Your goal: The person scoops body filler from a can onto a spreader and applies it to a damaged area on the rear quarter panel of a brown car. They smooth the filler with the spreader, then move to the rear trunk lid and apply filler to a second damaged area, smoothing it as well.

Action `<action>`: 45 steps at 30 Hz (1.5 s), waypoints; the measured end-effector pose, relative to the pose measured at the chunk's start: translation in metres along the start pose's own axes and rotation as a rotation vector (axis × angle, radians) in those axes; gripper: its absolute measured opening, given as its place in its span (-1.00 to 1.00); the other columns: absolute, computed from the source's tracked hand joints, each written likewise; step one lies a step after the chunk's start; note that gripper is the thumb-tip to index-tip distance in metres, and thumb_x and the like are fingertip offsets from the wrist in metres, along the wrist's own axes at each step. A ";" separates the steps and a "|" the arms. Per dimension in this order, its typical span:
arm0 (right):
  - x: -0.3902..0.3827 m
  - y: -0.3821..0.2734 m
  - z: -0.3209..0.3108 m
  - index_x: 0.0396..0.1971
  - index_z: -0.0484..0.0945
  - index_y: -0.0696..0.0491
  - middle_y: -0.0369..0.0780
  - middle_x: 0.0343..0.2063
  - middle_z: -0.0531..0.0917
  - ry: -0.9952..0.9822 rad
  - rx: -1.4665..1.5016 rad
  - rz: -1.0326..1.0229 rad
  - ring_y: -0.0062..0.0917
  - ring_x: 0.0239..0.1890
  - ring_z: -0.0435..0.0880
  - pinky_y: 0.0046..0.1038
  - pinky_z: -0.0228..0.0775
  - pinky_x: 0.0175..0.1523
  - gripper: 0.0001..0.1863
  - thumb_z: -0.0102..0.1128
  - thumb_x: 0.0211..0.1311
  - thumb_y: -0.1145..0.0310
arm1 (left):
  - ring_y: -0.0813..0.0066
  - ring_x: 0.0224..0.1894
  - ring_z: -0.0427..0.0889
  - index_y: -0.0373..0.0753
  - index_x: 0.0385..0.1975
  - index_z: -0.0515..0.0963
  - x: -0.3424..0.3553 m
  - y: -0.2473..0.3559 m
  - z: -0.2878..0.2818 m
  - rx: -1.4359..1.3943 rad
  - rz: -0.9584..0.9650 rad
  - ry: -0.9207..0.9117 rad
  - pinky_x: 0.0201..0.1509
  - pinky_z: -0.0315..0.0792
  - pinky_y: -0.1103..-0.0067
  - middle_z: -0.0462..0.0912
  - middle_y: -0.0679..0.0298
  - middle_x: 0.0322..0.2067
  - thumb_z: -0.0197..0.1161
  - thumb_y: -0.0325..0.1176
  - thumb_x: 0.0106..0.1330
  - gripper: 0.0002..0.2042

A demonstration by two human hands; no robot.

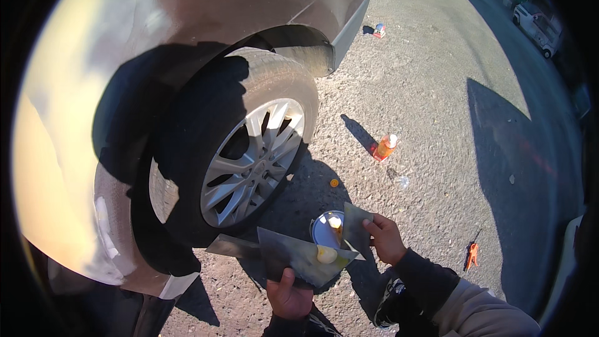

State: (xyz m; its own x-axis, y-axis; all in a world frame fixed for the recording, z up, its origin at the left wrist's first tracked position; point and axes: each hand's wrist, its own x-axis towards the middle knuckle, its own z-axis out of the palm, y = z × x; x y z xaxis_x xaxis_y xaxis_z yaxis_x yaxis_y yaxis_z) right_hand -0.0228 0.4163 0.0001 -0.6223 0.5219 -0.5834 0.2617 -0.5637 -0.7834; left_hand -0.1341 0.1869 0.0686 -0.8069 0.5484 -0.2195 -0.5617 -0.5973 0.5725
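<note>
At the left stands the body of a car [59, 162], beige in the sunlight, with a whitish patch [105, 229] on the panel near the wheel arch. Right of that is the wheel [258, 167], a dark tyre around a silver many-spoked rim, partly in shadow. Just right of its near side, a narrow grey strip [232, 247] juts out beyond a broad grey sheet [284, 253]; whether the two are joined I cannot tell. The left hand [289, 298] has its grip closed on the near edge of the broad sheet, thumb over the upper face, and a pale yellow lump of paste [326, 254] sits toward the sheet's right side. Just beyond stands a round tin [320, 233], with a small orange cap [334, 183] on the rough ground [437, 150] farther off. Next comes a smaller grey sheet [355, 228], pinched between thumb and fingers in the grip of the right hand [385, 240]; its near end overlaps the broad sheet in view, though contact is unclear. Far off lies a small blue and red object [379, 30]; nearer and slightly right stands an orange bottle [385, 147] with a pale top. Farther right lies an orange-handled tool [473, 256], and at the far right stands a white vehicle [538, 28]
</note>
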 end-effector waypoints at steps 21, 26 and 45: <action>-0.418 -0.329 0.179 0.15 0.45 0.22 -0.12 -0.11 0.68 -0.088 0.088 0.306 -0.36 -0.14 0.76 -0.27 0.64 0.03 -0.68 -0.02 0.54 0.39 | 0.18 0.37 0.45 -0.15 0.39 0.35 -0.265 0.384 0.345 -0.133 0.128 0.090 0.53 0.22 0.13 0.50 0.20 0.30 0.18 -0.45 0.47 -0.51; -0.483 -0.383 0.229 0.09 0.52 0.14 -0.18 -0.13 0.69 -0.232 0.056 0.128 -0.46 -0.12 0.74 -0.34 0.65 -0.01 -0.75 0.03 0.56 0.39 | 0.20 0.35 0.46 -0.29 0.43 0.28 -0.295 0.455 0.384 -0.118 0.365 0.034 0.50 0.27 0.15 0.49 0.13 0.30 0.11 -0.46 0.52 -0.51; -0.654 -0.460 0.208 0.20 0.62 -0.06 -0.11 -0.01 0.60 -0.443 -0.715 -1.565 -0.29 -0.10 0.64 -0.35 0.58 -0.06 -0.37 0.35 0.05 0.66 | 0.24 0.34 0.50 -0.23 0.43 0.28 -0.383 0.389 0.503 0.275 0.788 -0.091 0.43 0.39 0.22 0.49 0.16 0.32 0.05 -0.42 0.61 -0.57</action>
State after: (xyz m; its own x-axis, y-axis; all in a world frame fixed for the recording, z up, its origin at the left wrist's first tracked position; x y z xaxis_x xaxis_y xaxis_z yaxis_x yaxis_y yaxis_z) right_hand 0.1105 0.2015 0.7868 -0.6834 -0.0168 0.7298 -0.5502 0.6689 -0.4998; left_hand 0.0485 0.0386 0.7725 -0.9201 0.0825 0.3829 0.2340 -0.6681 0.7063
